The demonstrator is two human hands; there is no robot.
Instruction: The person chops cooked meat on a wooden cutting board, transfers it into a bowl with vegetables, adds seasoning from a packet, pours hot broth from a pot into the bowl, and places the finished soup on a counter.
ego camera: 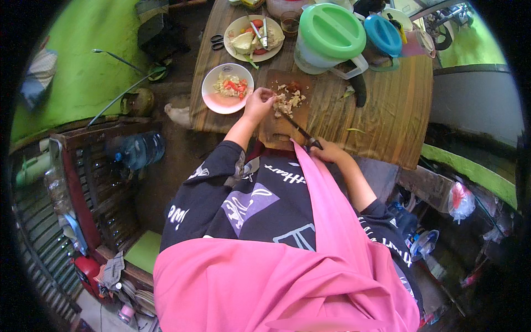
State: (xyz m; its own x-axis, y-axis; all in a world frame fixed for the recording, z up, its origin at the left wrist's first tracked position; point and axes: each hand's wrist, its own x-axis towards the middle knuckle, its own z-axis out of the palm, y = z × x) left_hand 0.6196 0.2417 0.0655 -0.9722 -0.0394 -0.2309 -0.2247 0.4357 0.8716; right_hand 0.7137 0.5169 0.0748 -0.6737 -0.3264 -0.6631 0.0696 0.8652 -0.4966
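My right hand [330,150] is closed round the handle of a kitchen knife [299,128], whose blade points up and left over a wooden cutting board [277,135]. The blade's tip reaches a heap of chopped pale food [290,101], with a reddish-brown bit at its far end. My left hand [261,101] is at the heap's left edge, fingertips bent together; whether they pinch a piece cannot be told. Left of it stands a white bowl [227,108] holding shredded pale vegetable and chopped red pieces, perhaps tomato.
Behind the bowl, a plate [232,50] carries vegetables and knives, beside black-handled scissors [217,42]. A green-lidded plastic jug [331,31] and a blue-lidded jug [382,36] stand at the back. A dark curved object [359,91] lies right of the board on the wooden table [390,120].
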